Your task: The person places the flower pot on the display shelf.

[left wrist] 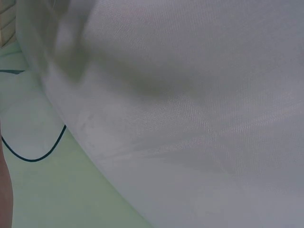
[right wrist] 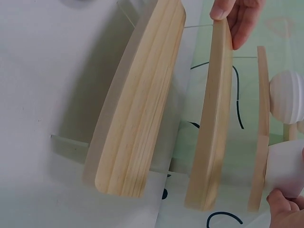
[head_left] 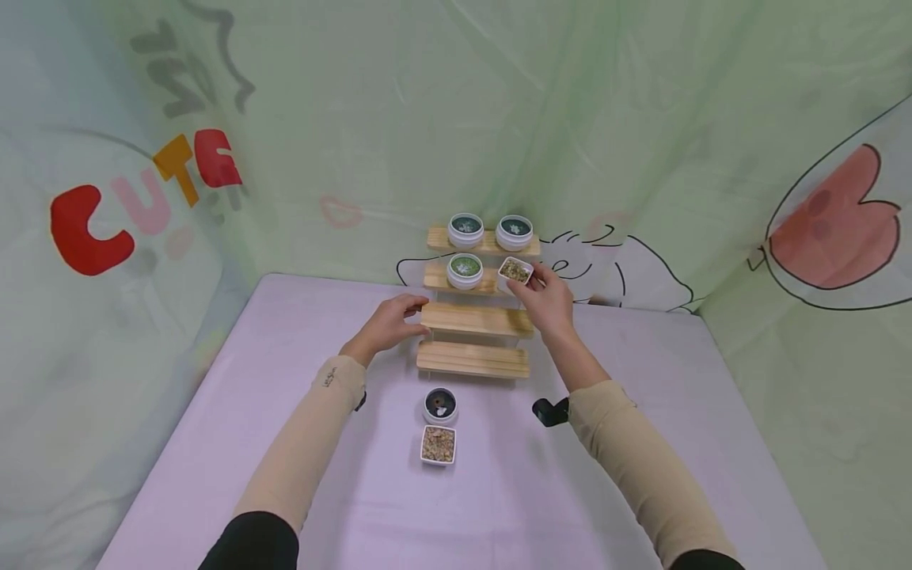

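A wooden tiered shelf (head_left: 476, 360) with several steps stands at the back of the table. My left hand (head_left: 388, 323) pinches the left end of its second step from the bottom; in the right wrist view my left fingertips (right wrist: 240, 23) lie on both sides of that plank (right wrist: 211, 123). My right hand (head_left: 549, 299) holds a small square white dish (head_left: 514, 271) of brownish granules between thumb and fingers. The dish is at the right end of the third step, its base right at the plank. Beside it on that step sits a round white pot with a green top (head_left: 465, 271).
On the top step are two round white pots with dark tops, the left pot (head_left: 466, 229) and the right pot (head_left: 514, 232). In front of the shelf stand another dark-topped pot (head_left: 440, 405) and a granule-filled square dish (head_left: 438, 445). A printed curtain (head_left: 342, 142) hangs close behind.
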Motion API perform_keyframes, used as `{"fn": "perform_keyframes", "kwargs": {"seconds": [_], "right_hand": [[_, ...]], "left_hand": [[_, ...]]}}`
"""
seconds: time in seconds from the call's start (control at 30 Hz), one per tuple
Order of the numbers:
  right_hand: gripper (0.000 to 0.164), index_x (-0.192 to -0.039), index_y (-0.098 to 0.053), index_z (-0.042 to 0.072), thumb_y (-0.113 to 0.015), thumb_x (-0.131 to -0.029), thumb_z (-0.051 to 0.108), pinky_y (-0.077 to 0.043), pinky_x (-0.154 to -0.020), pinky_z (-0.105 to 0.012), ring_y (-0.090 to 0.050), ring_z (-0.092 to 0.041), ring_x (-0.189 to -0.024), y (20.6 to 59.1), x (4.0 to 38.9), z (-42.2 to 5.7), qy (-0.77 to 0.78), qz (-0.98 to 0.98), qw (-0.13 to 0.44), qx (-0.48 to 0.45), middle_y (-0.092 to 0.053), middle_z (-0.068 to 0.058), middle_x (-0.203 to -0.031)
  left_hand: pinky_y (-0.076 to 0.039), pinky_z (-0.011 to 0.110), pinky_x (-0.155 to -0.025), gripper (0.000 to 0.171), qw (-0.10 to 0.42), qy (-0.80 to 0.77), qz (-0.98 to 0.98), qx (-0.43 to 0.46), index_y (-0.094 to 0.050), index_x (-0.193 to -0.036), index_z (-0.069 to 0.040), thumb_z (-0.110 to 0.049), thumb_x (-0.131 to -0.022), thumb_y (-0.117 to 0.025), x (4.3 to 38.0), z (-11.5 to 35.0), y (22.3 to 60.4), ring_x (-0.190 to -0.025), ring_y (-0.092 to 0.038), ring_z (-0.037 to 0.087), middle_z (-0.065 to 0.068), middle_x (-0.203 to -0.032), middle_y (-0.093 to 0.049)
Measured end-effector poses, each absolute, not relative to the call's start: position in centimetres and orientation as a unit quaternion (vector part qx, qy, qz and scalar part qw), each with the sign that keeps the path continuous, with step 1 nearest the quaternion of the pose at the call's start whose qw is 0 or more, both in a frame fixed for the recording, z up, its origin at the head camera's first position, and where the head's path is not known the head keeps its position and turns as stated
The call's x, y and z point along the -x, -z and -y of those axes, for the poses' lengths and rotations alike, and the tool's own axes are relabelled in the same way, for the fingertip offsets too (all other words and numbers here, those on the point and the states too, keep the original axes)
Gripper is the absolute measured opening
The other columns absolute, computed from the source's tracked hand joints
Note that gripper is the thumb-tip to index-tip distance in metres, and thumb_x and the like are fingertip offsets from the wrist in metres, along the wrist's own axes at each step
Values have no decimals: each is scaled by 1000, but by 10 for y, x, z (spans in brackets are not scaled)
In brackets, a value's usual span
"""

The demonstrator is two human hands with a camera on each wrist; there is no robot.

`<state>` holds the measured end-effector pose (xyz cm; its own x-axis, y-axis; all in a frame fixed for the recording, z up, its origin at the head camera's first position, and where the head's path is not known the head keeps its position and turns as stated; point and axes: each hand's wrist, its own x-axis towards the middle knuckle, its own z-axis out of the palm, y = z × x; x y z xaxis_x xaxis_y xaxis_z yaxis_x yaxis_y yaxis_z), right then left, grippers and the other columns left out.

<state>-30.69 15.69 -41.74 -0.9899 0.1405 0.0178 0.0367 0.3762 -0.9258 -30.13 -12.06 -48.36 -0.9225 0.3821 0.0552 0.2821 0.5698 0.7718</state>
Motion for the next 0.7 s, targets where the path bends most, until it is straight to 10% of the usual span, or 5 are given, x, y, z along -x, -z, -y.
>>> {"fn": "perform_keyframes", "kwargs": {"seconds": [0.7], "right_hand": [[71, -148, -37, -1, -72, -90, 19, -44, -107, -27, -47, -23, -133, 414, 306, -157, -577, 815, 34, 42, -44, -18, -147]], "left_hand": [[-45, 31, -108, 61, 50, -422, -884, -193, -52, -136, 6, -11, -83, -79, 302, 122, 486, -124, -53, 30, 21, -134, -54]]}}
